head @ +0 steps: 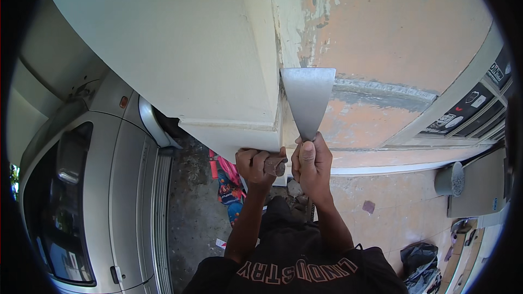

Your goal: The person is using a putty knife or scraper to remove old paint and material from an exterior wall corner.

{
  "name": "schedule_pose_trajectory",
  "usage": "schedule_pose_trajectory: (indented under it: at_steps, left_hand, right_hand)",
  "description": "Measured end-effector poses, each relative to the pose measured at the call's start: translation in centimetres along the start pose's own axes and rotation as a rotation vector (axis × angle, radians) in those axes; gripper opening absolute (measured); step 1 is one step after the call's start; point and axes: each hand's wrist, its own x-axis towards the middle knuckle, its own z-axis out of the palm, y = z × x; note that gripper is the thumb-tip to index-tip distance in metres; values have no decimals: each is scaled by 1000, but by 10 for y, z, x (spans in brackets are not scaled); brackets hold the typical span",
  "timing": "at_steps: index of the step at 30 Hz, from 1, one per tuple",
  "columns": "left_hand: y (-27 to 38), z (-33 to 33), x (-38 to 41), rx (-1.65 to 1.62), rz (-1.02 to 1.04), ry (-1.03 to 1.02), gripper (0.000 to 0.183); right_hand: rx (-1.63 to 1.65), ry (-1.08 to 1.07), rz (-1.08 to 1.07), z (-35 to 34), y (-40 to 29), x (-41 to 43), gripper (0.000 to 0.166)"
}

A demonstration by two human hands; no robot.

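My right hand (pixel 314 167) grips a broad putty knife, its handle mostly hidden in my fist. The knife's flared metal blade (pixel 310 98) points up, its wide edge in front of the peeling peach wall (pixel 359 126); whether it touches the wall I cannot tell. Just left of it, my left hand (pixel 254 165) is closed around a short, brown, rounded object (pixel 274 166), whose full shape is hidden by the fingers. That hand is at the lower part of a cream pillar (pixel 229 132). Flaked paint and grey patches run along the corner between pillar and wall.
A silver vehicle (pixel 126 163) stands at left. Pink and blue items (pixel 231 188) lie on the dark floor by the pillar. At right are a louvred window (pixel 470 110), a grey bucket (pixel 447 179), a pale appliance-like box (pixel 478 192) and a black plastic bag (pixel 421 257).
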Motion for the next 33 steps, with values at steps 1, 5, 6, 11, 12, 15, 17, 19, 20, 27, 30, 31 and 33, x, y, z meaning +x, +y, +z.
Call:
schedule_pose_trajectory:
  at_steps: [1,5,6,11,12,15,17,19,20,27,30,31,33]
  left_hand:
    - [11,-7,3,-1,-6,4,29]
    - [71,-41,5,-646,-793,-244,20]
    - [76,-42,7,-694,-846,-336,23]
    - [88,-28,39,-716,-822,-341,35]
    - [91,-24,46,-696,-810,-315,37]
    - [99,-15,56,-644,-760,-281,41]
    - [102,-11,65,-708,-790,-305,41]
    - [103,-7,71,-767,-943,-306,36]
    - [101,-2,75,-829,-1013,-314,31]
    - [99,15,90,-825,-984,-191,16]
    - [110,21,92,-884,-1052,-121,15]
    - [114,25,91,-928,-1064,-45,15]
    - [117,28,88,-913,-1101,-32,14]
  right_hand:
    - [6,6,23,2,-7,3,38]
    - [-167,32,14,-4,-12,5,36]
    - [-168,29,9,-6,-9,1,36]
    - [-266,79,-11,-16,-4,-3,25]
    - [-268,73,-5,-17,-6,-2,25]
    - [-268,50,36,-18,-18,0,22]
    - [-248,81,-1,-16,-23,1,21]
    - [-229,58,-16,-16,-18,0,21]
    - [-232,51,-37,-16,-16,1,20]
    - [287,-43,236,-41,-6,0,35]
    - [650,-370,281,-73,0,2,53]
    - [650,-377,282,-71,1,2,53]
    - [660,-160,141,-56,8,0,50]
